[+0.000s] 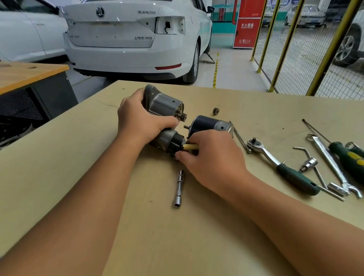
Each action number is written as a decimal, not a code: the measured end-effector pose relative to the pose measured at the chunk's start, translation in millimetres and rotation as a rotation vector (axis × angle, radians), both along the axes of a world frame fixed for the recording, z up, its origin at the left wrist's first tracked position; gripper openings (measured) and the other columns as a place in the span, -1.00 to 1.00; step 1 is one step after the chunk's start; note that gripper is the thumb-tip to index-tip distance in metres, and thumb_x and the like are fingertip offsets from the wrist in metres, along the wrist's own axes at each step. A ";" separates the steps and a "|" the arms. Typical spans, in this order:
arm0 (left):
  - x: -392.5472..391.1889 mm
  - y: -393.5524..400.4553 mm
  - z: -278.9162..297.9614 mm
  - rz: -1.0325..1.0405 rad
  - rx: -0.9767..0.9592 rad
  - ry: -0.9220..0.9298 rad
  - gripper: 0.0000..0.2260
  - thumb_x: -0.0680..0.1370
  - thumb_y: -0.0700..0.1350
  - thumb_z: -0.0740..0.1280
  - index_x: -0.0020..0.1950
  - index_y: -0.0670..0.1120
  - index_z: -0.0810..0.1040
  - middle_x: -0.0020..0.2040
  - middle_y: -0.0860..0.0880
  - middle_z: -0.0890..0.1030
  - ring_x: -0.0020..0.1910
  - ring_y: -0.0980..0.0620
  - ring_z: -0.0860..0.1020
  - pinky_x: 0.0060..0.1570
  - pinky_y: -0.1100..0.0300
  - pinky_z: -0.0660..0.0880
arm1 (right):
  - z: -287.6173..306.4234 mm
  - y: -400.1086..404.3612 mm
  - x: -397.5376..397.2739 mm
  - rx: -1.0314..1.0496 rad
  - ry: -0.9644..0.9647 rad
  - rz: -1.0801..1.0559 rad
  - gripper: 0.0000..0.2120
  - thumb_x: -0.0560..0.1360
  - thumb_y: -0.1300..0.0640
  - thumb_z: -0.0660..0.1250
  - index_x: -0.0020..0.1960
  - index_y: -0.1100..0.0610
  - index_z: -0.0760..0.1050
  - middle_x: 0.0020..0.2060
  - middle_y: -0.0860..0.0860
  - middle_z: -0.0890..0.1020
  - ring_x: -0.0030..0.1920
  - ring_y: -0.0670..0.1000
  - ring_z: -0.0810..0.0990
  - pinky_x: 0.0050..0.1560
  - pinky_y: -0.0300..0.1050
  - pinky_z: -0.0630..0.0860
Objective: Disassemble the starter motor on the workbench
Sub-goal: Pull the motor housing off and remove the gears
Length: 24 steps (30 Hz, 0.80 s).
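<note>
Two bare hands are seen at work on the pale wooden workbench [140, 237]. The grey metal starter motor housing [160, 102], with a small toothed pinion at its open end, is gripped from the left side by the left hand [141, 119], whose fingers are curled over it and over the dark cylindrical solenoid part [172, 141] lying just below. A short yellow sleeved stub [190, 147] at the solenoid's end is pinched by the fingers of the right hand [212, 155]. Just beyond the right hand, the dark blue cylindrical motor body [208, 124] is lying on its side, its thin shaft pointed toward the housing. A small loose brown gear [215, 111] is set apart on the board behind it. A chrome socket extension bar [178, 188] lies near the right forearm. To the right are laid a ratchet wrench with a dark green handle [282, 167], a bent hex key with a small socket [310, 163], a silver spanner [329, 164] and a green and yellow screwdriver [357, 164]. A white car [135, 33] is parked beyond the bench.
</note>
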<state>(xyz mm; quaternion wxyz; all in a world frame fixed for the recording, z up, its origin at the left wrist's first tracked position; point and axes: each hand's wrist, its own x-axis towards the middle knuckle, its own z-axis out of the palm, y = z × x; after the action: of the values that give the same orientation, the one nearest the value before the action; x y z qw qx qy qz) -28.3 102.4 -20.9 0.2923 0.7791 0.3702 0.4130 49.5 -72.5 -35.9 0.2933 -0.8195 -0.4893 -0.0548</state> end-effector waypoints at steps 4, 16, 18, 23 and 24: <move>0.1 0.8 0.5 -0.017 0.099 -0.019 -0.37 0.10 0.15 0.64 0.14 0.13 0.61 0.10 0.02 0.63 0.07 0.00 0.59 -0.02 0.19 0.55 | 2.2 -2.1 -1.3 -0.027 -0.038 0.019 -0.73 0.50 -0.24 0.36 -0.13 -0.04 0.53 -0.35 -0.11 0.55 -0.29 -0.03 0.55 -0.38 -0.13 0.39; -12.1 -2.3 9.0 -0.142 0.314 -0.169 -0.18 0.16 0.08 0.65 0.42 0.09 0.54 0.35 0.17 0.35 0.20 0.57 0.32 0.23 0.32 0.46 | 24.9 -11.6 21.9 0.435 -0.347 -0.013 -0.85 0.47 0.01 0.43 -0.10 0.09 0.66 -0.23 0.01 0.61 -0.22 0.11 0.53 -0.29 -0.05 0.48; -12.4 -1.4 9.1 -0.146 0.297 -0.153 -0.15 0.17 0.04 0.70 0.44 0.08 0.52 0.41 0.15 0.33 0.26 0.50 0.32 0.29 0.27 0.46 | 21.1 -12.9 29.9 0.368 -0.289 -0.030 -0.75 0.47 -0.06 0.45 0.06 0.05 0.67 -0.04 0.01 0.64 0.00 0.12 0.52 -0.06 0.02 0.47; -8.4 -0.6 8.2 -0.058 0.188 -0.026 -0.32 0.15 0.08 0.67 0.25 0.12 0.61 0.26 0.00 0.58 0.19 0.07 0.54 0.17 0.16 0.52 | 16.7 -11.2 22.6 0.440 -0.389 0.082 -0.78 0.48 -0.05 0.45 -0.06 0.12 0.67 -0.11 0.04 0.65 -0.08 0.14 0.56 -0.11 0.07 0.48; -8.7 -0.2 8.7 -0.043 0.145 0.002 -0.39 0.12 0.11 0.65 0.14 0.15 0.62 0.16 0.01 0.61 0.10 0.04 0.57 0.08 0.12 0.55 | 16.4 -11.2 17.4 0.438 -0.413 0.143 -0.79 0.50 -0.03 0.42 -0.11 0.13 0.65 -0.21 0.03 0.62 -0.21 0.12 0.55 -0.23 0.04 0.50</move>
<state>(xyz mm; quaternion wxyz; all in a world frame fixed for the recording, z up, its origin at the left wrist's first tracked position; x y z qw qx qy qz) -37.0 102.2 -12.2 0.2436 0.8065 0.3229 0.4313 66.9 -83.7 -19.5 0.3605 -0.6717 -0.5717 -0.3034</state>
